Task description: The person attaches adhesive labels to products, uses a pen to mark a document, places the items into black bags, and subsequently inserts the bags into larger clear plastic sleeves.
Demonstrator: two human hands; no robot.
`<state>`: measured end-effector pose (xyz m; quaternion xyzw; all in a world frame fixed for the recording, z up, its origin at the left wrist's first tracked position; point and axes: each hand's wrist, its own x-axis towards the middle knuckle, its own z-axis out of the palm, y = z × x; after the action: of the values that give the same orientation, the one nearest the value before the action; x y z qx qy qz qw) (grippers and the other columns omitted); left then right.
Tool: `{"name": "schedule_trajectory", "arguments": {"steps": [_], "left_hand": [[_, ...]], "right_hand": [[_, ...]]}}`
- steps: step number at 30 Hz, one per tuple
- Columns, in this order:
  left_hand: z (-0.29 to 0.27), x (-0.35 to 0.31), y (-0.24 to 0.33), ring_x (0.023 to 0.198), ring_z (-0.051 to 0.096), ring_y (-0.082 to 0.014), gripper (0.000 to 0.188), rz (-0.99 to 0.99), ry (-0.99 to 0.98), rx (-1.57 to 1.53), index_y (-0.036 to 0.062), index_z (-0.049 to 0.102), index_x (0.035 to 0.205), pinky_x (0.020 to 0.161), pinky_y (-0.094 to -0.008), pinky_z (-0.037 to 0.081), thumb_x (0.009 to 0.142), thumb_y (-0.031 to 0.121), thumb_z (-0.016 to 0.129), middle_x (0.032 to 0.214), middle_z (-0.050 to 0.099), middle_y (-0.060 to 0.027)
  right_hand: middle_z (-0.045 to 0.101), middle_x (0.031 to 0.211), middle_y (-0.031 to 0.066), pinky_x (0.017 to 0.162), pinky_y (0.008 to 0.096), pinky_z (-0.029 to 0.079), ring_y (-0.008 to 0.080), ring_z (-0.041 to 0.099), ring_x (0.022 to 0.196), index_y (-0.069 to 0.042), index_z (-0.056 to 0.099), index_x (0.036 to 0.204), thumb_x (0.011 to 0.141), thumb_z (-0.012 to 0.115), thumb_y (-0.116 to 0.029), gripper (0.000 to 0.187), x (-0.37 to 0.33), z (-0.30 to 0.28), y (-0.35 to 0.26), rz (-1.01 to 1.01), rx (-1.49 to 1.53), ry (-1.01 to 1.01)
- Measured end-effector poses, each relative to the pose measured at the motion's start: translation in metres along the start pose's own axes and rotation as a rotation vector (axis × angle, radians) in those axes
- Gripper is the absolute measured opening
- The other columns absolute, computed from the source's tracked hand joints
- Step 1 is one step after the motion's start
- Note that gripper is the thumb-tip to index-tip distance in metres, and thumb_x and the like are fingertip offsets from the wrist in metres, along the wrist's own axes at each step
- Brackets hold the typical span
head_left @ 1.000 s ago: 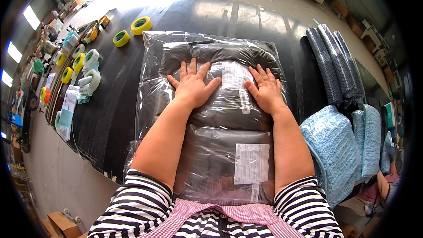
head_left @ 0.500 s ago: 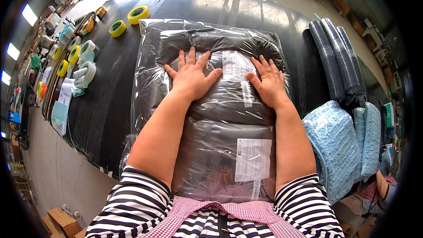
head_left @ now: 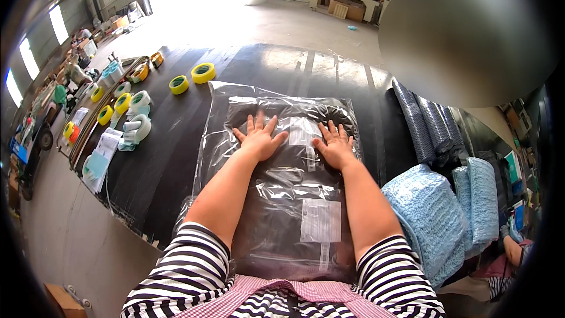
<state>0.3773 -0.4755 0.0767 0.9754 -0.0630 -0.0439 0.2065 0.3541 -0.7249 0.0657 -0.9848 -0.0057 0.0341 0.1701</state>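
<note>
A large clear plastic bag [head_left: 276, 215] lies flat on the black table in front of me. Inside it is a dark, puffy folded item [head_left: 282, 109], with one white label [head_left: 321, 221] at the near end and another between my hands. My left hand [head_left: 260, 141] presses palm down on the far part of the bag, its fingers spread. Flat on the same bag, to the right, rests my right hand [head_left: 337, 147], fingers also apart. Neither hand grips anything. Creases and glare in the plastic hide the item's exact kind.
Yellow tape rolls [head_left: 203, 73] sit beyond the bag on the black table [head_left: 159, 159]. More tape rolls and papers [head_left: 105, 150] line its left edge. At right are light-blue fluffy bundles [head_left: 424, 218], dark rolls [head_left: 415, 123] and another person's arm [head_left: 513, 251]. A blurred patch covers the upper right.
The view has tilted up, showing more floor and machinery beyond the table. Both hands remain spread on the bag, and the dark item looks flatter beneath them.
</note>
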Motion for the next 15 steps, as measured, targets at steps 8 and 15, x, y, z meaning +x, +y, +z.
{"name": "schedule_trajectory", "arguments": {"steps": [8,15], "left_hand": [[0.01,-0.051,0.049,0.154,-0.005,-0.0443,0.101,0.21,-0.025,0.276,0.0313,0.022,0.161,0.112,-0.0741,-0.007,0.079,0.084,0.051,0.168,0.004,-0.0181],[0.038,-0.05,0.039,0.153,-0.006,-0.0447,0.103,0.209,-0.05,0.203,0.0343,0.026,0.159,0.11,-0.0764,-0.007,0.074,0.086,0.056,0.168,0.006,-0.0186]], "right_hand": [[0.015,0.169,0.0073,0.12,0.0648,-0.001,0.0352,0.006,0.155,-0.032,0.032,0.157,0.096,0.041,-0.066,0.07,0.027,-0.021,-0.021,-0.173,-0.159,-0.015],[0.025,0.166,0.0081,0.121,0.0616,0.002,0.0325,0.011,0.155,-0.03,0.04,0.155,0.093,0.045,-0.069,0.073,0.02,0.014,-0.008,-0.163,-0.172,0.04]]}}
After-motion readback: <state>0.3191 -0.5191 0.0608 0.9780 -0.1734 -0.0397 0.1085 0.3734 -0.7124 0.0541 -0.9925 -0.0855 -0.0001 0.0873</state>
